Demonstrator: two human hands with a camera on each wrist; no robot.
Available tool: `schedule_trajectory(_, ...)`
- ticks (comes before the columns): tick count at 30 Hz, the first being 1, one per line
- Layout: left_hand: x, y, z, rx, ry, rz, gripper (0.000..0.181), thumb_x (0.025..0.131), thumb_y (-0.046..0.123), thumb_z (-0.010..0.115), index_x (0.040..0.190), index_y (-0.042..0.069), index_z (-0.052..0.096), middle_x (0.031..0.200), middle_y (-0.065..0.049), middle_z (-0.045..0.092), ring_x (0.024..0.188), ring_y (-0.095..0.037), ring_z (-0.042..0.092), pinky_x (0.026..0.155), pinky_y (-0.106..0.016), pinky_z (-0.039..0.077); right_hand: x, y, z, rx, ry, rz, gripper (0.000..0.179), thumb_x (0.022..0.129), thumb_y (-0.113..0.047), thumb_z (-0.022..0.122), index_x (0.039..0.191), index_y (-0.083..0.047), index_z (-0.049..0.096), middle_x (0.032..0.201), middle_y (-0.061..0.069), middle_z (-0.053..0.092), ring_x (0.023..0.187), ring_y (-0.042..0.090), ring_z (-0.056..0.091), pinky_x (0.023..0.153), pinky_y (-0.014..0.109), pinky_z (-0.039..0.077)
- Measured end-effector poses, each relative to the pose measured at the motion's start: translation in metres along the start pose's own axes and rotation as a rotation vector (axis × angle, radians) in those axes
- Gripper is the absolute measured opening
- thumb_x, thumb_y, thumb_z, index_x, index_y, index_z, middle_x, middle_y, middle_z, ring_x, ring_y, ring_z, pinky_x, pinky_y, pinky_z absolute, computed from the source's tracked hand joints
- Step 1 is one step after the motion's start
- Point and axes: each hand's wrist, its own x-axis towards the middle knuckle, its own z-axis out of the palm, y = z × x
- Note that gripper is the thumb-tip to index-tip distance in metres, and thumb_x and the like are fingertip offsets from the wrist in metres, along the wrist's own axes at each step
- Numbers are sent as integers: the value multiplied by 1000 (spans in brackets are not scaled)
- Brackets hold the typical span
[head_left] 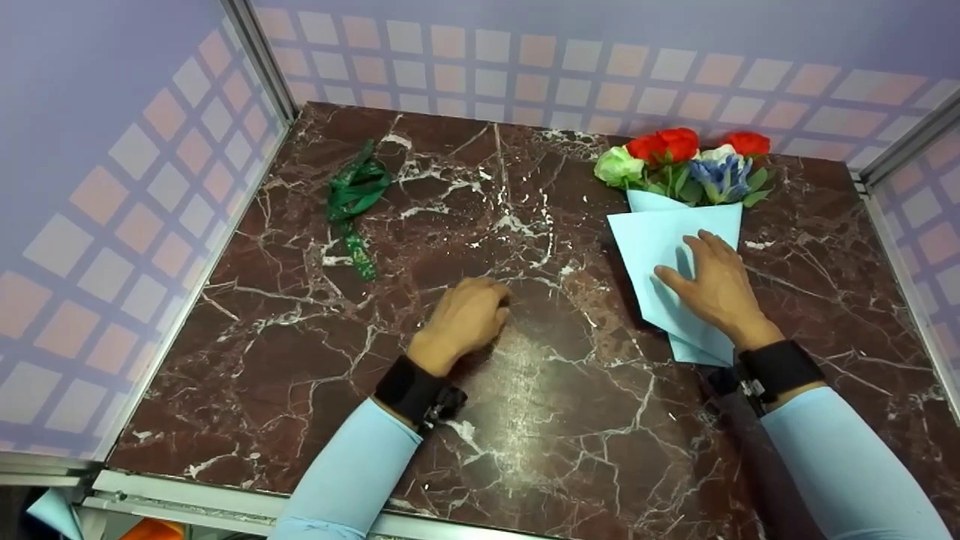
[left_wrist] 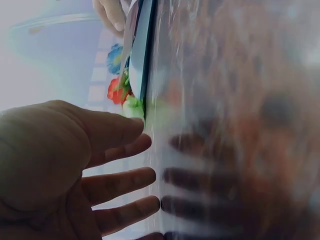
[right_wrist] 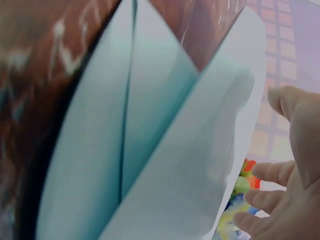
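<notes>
A bouquet of artificial flowers (head_left: 671,154), red, pale green, white and blue, lies at the back right, wrapped in folded light blue paper (head_left: 656,240). My right hand (head_left: 712,281) is over the paper, thumb and fingers spread, holding nothing. In the right wrist view the overlapping folds of the wrapping paper (right_wrist: 160,165) stand beside the fingers. My left hand (head_left: 465,319) is at the middle of the table, left of the bouquet. The left wrist view shows its fingers (left_wrist: 125,182) loosely extended, tips right at the tabletop, with nothing between them.
A bunched dark green ribbon (head_left: 360,184) lies at the back left of the brown marbled table (head_left: 525,420). Checked panels (head_left: 495,67) in metal frames enclose the back and sides. Below the front left edge, a blue piece (head_left: 56,514) and an orange item (head_left: 152,529) show.
</notes>
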Motion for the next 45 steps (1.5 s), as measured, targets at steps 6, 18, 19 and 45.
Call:
schedule_trajectory(6,27,-57,-27,-28,122,-230,26,104,24,64,125,12,72,118,-13,72,107,-34,67,91,-49,59,-6,-9,6,87,142,-11,63,103,-37,67,143,10,56,156,36,44,147,56,36,121,68,28)
schedule_trajectory(18,40,-160,-89,-80,341,-684,51,106,19,47,150,-6,45,146,-33,50,133,-53,50,107,-64,49,-6,-30,30,147,280,-60,38,102,-20,70,125,9,69,141,31,61,133,53,51,116,62,37)
schedule_trajectory(19,39,-163,-91,-100,364,-707,55,106,19,47,154,-6,38,150,-35,45,134,-53,48,106,-64,49,-7,-31,31,151,282,-63,37,102,-20,69,124,9,69,140,31,62,132,53,52,116,61,37)
schedule_trajectory(45,48,-144,-79,-105,566,-509,35,111,12,43,124,-4,72,118,-28,72,109,-48,65,103,-53,50,-15,-32,41,177,298,-61,31,103,-17,68,119,9,71,136,29,64,130,51,54,113,61,40)
